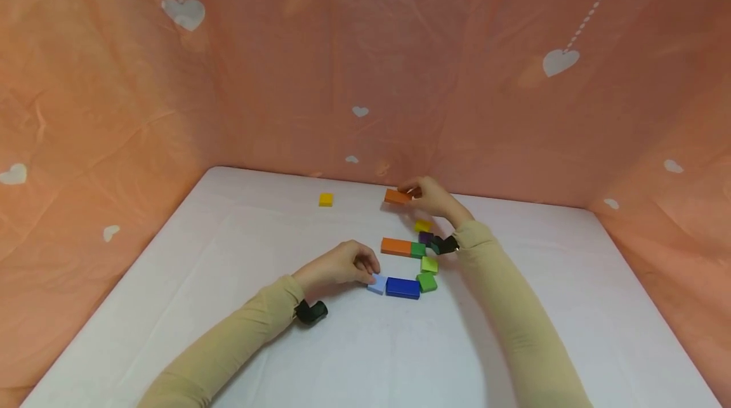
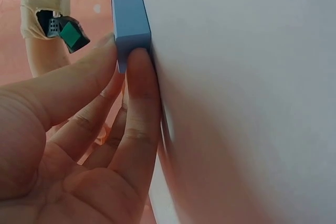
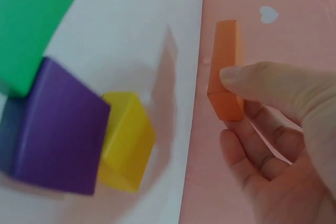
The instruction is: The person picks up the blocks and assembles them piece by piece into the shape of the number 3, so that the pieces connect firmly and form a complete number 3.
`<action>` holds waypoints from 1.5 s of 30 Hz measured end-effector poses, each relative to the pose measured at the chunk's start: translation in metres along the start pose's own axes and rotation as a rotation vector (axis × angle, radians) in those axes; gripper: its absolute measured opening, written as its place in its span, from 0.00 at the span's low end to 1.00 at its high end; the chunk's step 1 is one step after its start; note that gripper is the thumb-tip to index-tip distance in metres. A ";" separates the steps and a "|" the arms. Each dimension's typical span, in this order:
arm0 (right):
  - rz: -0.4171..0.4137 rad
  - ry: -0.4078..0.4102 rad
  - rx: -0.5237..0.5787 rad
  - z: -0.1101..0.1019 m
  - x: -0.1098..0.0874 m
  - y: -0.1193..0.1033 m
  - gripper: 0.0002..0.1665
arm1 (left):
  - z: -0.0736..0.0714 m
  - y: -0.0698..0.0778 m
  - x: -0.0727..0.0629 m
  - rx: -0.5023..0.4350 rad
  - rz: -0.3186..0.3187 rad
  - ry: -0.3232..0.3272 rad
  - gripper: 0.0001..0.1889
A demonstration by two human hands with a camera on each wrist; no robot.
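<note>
My right hand [image 1: 429,197] pinches a long orange block [image 1: 397,197] between thumb and fingers, holding it above the far part of the table. In the right wrist view the same orange block [image 3: 227,72] hangs clear of the white surface. A light blue block [image 1: 377,284] is pinched by my left hand [image 1: 341,263] at the left end of a dark blue block [image 1: 403,288]. In the left wrist view, thumb and fingertips meet the near end of the light blue block [image 2: 131,19], which lies against or very close to the dark blue one.
Right of the dark blue block, a green block [image 1: 426,282] and a lime block [image 1: 429,264] curve upward to a darker green block [image 1: 418,250], a purple block [image 3: 65,129] and a yellow block [image 3: 128,140]. Another orange block [image 1: 396,246] touches the darker green. One yellow block [image 1: 325,199] lies apart, far left.
</note>
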State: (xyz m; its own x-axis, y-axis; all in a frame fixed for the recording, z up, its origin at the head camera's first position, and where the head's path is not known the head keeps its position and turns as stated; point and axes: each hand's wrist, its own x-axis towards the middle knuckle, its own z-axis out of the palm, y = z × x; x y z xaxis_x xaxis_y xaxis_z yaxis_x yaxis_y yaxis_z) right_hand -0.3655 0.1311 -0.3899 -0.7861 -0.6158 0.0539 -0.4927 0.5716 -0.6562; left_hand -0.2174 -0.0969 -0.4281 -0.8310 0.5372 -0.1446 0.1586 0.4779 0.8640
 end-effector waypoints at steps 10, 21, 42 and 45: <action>0.049 -0.026 0.027 0.004 -0.014 0.007 0.21 | -0.001 -0.001 0.002 0.001 0.002 -0.009 0.05; 0.043 -0.058 -0.028 0.009 -0.018 0.013 0.21 | -0.002 0.000 0.002 -0.008 -0.003 -0.007 0.05; 0.118 -0.132 -0.011 0.015 -0.012 0.009 0.22 | -0.001 -0.001 0.000 -0.002 0.000 -0.011 0.05; 0.137 -0.128 -0.014 0.013 -0.010 0.008 0.22 | -0.002 -0.002 0.001 -0.005 0.005 -0.005 0.06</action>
State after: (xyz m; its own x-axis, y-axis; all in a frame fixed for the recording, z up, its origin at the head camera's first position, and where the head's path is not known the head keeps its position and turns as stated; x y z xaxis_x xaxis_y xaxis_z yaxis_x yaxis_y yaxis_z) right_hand -0.3567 0.1346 -0.4055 -0.7930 -0.5949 -0.1318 -0.3899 0.6617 -0.6404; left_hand -0.2193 -0.0986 -0.4290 -0.8275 0.5430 -0.1424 0.1603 0.4717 0.8670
